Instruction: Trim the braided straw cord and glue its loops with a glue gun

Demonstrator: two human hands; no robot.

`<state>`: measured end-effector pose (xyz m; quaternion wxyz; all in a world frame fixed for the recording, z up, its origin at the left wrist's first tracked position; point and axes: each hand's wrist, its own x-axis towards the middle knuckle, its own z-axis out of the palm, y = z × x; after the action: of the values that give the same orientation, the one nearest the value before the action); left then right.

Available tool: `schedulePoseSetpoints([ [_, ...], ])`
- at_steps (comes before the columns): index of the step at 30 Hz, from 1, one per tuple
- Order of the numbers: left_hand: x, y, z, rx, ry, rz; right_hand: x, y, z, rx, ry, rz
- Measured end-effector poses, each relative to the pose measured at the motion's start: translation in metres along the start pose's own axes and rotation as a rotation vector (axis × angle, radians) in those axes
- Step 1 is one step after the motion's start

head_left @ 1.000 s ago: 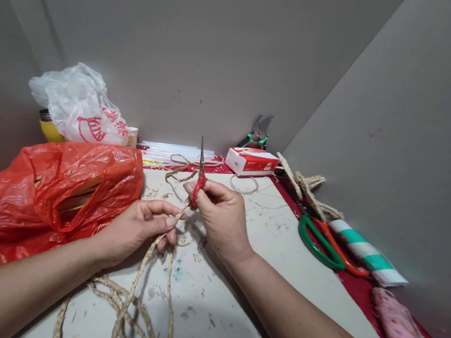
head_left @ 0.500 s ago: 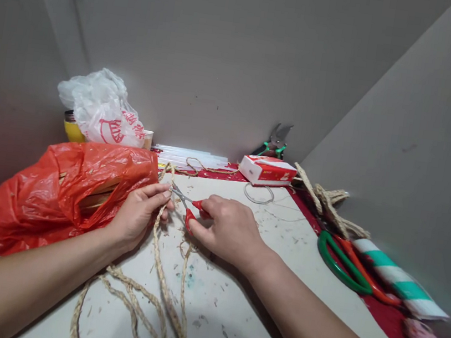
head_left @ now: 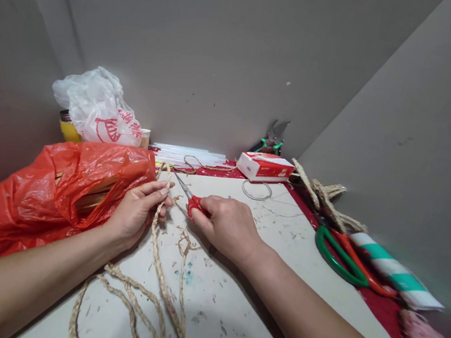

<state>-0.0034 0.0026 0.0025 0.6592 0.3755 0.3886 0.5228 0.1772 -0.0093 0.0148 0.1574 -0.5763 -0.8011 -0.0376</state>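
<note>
My left hand pinches a braided straw rope between thumb and fingers, just right of a red plastic bag. The rope runs from the pinch down across the white table toward me in several loose strands. My right hand is closed round the red handles of small scissors. Their thin blades point up and left, close to the rope by my left fingertips. I cannot tell whether the blades touch the rope.
A white printed bag and yellow tub stand at the back left. Clear sticks, a red-white box and green-handled pliers line the back wall. Large green-orange scissors, rope scraps and a striped roll lie at right.
The small scissors went from upright in my right hand to lying low, blades aimed left at the rope. My left hand shifted left along the rope, beside the red bag.
</note>
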Motion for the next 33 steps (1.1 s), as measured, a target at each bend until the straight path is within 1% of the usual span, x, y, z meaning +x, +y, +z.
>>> schedulePoseSetpoints([
  [4,0.003,0.002,-0.003,-0.062,-0.049,-0.022,0.000,0.003,0.005,0.066,-0.003,0.032],
  [10,0.002,0.008,0.001,-0.155,-0.106,-0.100,-0.001,0.001,0.004,0.122,-0.016,-0.035],
  [16,-0.002,0.011,0.003,-0.203,-0.154,-0.120,-0.001,0.003,0.008,0.108,-0.016,-0.073],
  [20,-0.001,0.011,0.003,-0.198,-0.149,-0.109,0.002,0.005,0.008,0.089,-0.048,-0.093],
  [27,0.003,0.008,-0.001,-0.134,-0.069,-0.080,0.001,0.005,0.006,0.064,-0.014,-0.063],
  [33,0.003,0.004,-0.001,0.004,-0.009,-0.039,-0.001,0.001,0.002,-0.075,-0.012,-0.093],
])
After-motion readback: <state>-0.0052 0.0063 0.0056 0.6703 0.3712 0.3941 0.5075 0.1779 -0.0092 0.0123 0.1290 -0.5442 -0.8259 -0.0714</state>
